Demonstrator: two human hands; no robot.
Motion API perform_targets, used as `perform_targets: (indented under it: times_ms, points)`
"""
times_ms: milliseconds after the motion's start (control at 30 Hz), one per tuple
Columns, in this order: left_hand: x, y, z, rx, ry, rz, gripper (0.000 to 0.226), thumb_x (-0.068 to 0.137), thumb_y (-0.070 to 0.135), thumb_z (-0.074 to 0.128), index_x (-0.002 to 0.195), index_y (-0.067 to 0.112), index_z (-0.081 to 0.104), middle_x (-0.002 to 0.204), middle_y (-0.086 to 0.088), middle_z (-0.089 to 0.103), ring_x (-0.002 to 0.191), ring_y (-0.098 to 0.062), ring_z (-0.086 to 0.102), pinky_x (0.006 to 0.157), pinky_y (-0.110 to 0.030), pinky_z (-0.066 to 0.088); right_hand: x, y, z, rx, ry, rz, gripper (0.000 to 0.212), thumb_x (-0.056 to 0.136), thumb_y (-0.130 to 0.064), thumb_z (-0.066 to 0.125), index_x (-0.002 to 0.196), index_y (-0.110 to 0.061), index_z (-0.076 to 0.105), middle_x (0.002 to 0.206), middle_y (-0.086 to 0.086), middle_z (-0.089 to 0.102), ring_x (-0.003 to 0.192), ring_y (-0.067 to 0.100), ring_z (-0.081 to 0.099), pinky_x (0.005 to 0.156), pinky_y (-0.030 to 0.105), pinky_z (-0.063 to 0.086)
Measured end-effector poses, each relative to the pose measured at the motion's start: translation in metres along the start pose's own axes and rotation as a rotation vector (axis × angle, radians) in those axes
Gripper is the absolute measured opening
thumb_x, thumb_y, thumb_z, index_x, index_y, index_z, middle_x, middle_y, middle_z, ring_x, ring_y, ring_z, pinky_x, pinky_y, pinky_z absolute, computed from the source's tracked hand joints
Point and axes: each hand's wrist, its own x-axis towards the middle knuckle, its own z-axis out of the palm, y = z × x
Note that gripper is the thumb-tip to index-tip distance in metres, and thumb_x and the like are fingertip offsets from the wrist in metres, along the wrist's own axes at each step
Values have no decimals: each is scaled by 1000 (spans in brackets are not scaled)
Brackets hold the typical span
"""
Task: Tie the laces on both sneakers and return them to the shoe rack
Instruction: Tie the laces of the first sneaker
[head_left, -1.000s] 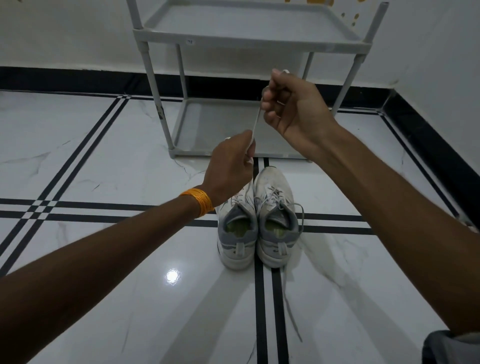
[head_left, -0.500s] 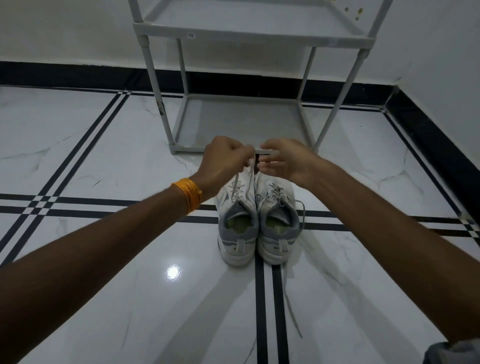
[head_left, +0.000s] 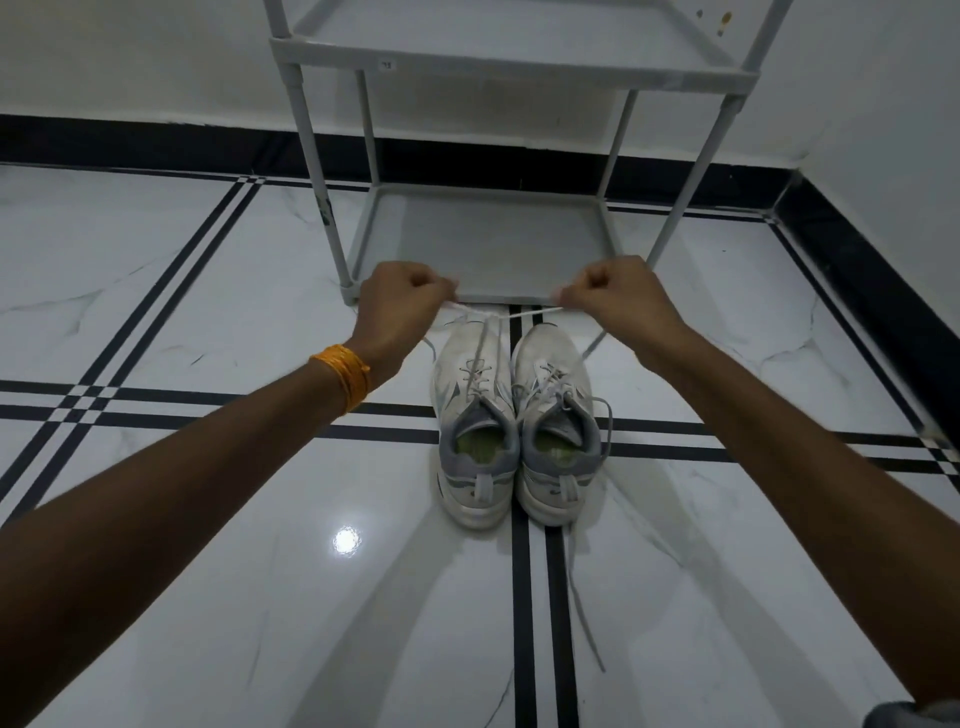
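Change: both hands, nearly touching half a second ago, are now pulled apart sideways.
Left hand (head_left: 400, 299): fist clenched on left sneaker's lace (head_left: 480, 340).
Right hand (head_left: 610, 296): fist clenched on the same lace's other end.
Left sneaker (head_left: 470, 410): on floor (head_left: 208, 291), touching right sneaker (head_left: 558, 415), whose lace trails loose.
Shoe rack (head_left: 483, 244): bottom shelf bare; small label unreadable.
Wrist: orange band (head_left: 343, 374).

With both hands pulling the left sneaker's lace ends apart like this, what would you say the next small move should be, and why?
Probably draw the crossing down snug onto the left sneaker, then form a loop. The left hand and right hand each pinch a lace end, stretched sideways above the toe, with no bow showing yet. The right sneaker has a loose lace trailing on the floor, so it comes afterwards.
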Motion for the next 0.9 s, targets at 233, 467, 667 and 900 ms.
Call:
perform_targets:
  times_ms: [233,467,667,900]
  points:
    - [-3,-117,-43,606,97,-102,28,87,27,67,76,2,72,75,-17,71,71,-32,64,68,-30,45,3,100,-13,-816,7,122,11,78,-20,72,85,-11,73,82,10,73,72,26,64,62,27,44]
    - [-25,-132,-26,832,-167,-56,38,97,36,47,97,6,71,94,-16,70,88,-32,65,77,-36,50,-6,90,24,-935,-22,-83,31,94,-31,50,113,-10,61,114,13,58,104,33,56,77,40,48]
    - [-35,-89,28,432,-382,201,18,92,26,60,105,16,68,106,-4,70,93,-21,63,81,-35,53,-18,43,70,-604,-295,-233,14,87,-25,63,96,-18,71,97,2,70,86,21,65,69,31,49]
    - [-37,-94,36,356,-337,156,5,94,14,57,90,11,58,91,-7,66,75,-16,58,58,-17,44,-23,54,84,-584,-282,-290,15,85,-10,57,85,-15,72,84,8,72,77,26,64,66,34,50]
